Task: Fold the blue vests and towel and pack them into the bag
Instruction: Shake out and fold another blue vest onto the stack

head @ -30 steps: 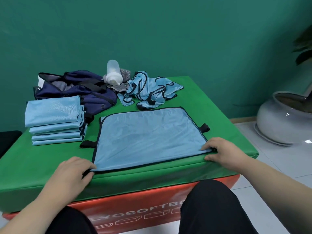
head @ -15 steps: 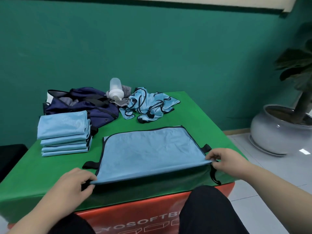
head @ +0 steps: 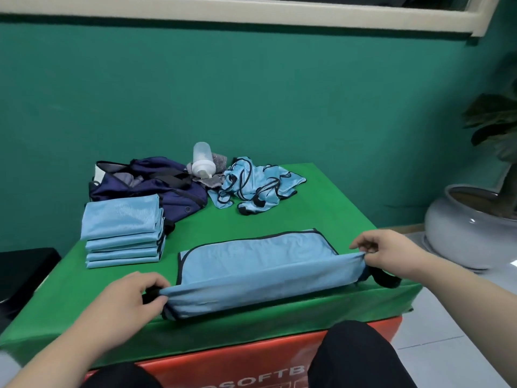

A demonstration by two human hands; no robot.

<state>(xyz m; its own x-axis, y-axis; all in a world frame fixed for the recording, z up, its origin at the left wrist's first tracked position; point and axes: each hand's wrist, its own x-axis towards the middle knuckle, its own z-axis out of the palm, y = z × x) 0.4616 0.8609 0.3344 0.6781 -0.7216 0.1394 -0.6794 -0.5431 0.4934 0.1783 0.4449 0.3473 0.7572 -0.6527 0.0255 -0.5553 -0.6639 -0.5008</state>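
Here we pinch a blue vest (head: 251, 264) at its near corners, left hand (head: 131, 299) and right hand (head: 389, 254), fingers (head: 151, 280) closed on the cloth. It lies crosswise on the green bench (head: 307, 214), long axis running between our hands, near edge lifted. Beyond sit folded vests (head: 121, 219), the navy bag (head: 156, 186), a bottle (head: 202, 161) and crumpled vests (head: 257, 186), well clear of a forward fold.

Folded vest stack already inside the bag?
No, the folded vest stack sits on the green table, in front of the navy bag.
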